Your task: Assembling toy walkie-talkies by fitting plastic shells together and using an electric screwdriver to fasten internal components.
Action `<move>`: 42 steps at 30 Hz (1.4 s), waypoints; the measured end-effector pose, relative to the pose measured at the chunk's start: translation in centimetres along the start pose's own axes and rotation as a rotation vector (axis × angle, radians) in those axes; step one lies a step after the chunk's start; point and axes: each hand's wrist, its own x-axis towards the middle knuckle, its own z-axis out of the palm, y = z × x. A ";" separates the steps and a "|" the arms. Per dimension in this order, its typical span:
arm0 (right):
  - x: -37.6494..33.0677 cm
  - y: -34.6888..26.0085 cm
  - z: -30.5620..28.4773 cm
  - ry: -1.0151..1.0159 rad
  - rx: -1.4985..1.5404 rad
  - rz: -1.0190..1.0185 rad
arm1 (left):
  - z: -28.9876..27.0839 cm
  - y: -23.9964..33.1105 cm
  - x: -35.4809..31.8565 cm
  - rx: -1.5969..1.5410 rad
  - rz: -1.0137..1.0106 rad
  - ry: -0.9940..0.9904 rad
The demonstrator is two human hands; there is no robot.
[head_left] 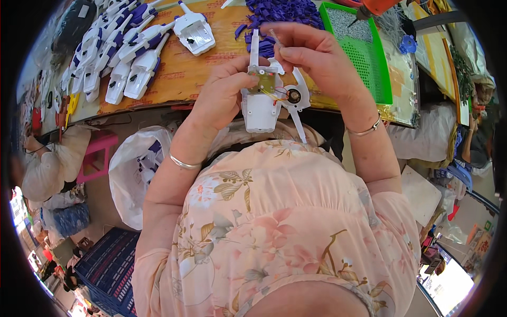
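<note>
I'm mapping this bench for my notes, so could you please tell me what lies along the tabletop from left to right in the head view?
Row of white and purple housings → single open white housing → pile of purple parts → green tray → blue gear-shaped piece.

Left hand gripping an open white plastic shell above the counter, small circuit board and thin wires showing inside. Right hand pinching a small metal spring over the shell's top. Row of finished white and purple pieces lying on the left; green tray and heap of purple parts beyond.
</note>
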 end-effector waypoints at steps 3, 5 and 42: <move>0.0 0.0 0.1 0.033 0.053 0.058 | 0.0 -0.2 0.1 -0.032 -0.030 0.008; 0.0 -0.2 0.1 0.050 0.099 0.075 | 0.2 -0.3 0.2 -0.041 -0.034 0.025; -0.3 3.5 1.5 0.221 0.049 -0.057 | -0.2 -0.2 0.6 0.087 -0.151 0.076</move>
